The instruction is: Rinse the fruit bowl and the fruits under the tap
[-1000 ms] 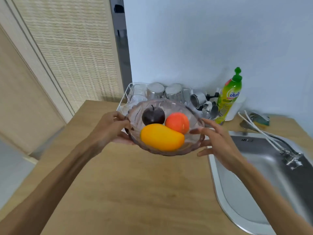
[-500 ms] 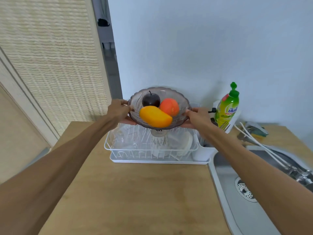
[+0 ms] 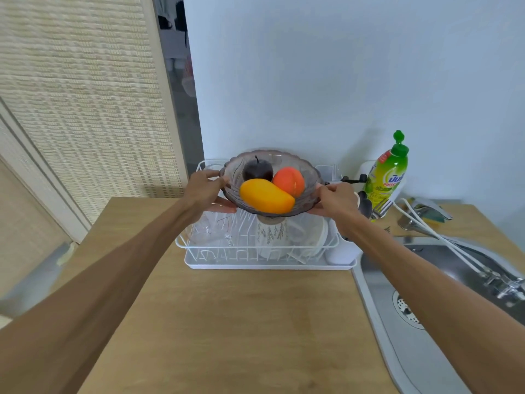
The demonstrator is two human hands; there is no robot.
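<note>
both hands (image 3: 206, 189) (image 3: 336, 199) around bowl rim (image 3: 311, 169)

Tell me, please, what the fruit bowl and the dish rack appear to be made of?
Fruit bowl: clear, smoky-tinted glass or plastic, glossy; the rack shows through its scalloped wall. Dish rack: thin white wire, probably coated metal, seated in a smooth white tray, likely plastic.

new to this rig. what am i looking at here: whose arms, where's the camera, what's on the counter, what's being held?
No robot: a person's bare arms, filmed by one wide-angle camera on their head, looking forward and down. The left hand and right hand grip opposite rims of a glass fruit bowl holding a mango, a peach and a dark plum. Below it, on the wooden counter, stands a white dish rack. To the right: a green dish soap bottle, the sink and the tap.
</note>
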